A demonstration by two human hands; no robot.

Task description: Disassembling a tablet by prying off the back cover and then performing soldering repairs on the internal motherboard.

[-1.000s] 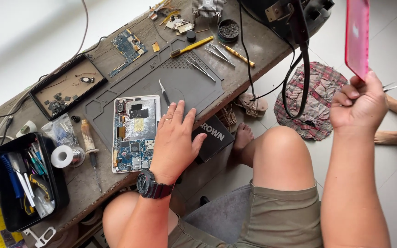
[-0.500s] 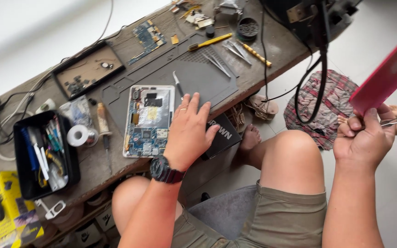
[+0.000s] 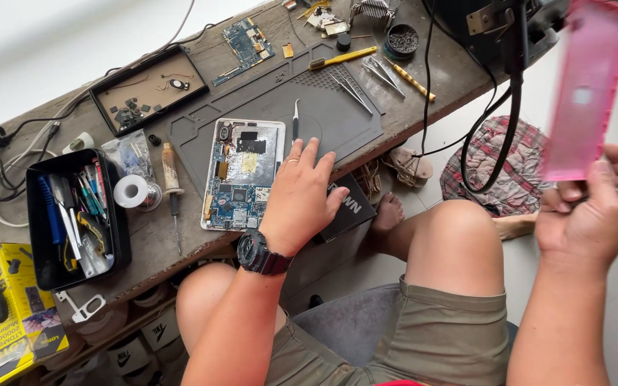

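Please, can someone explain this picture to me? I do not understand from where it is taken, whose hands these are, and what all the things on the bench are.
The picture comes from a camera worn on a person's head, looking down at their own knees and a wooden workbench. There is no machine, only two bare hands. The left hand, with a black wristwatch, rests flat on a grey work mat, touching an opened tablet whose circuit boards show. The right hand holds a flat pink panel up in the air, away from the bench; it looks blurred. Also on the bench: tweezers, a black box of tools, a roll of solder wire and a shallow tray of small parts.
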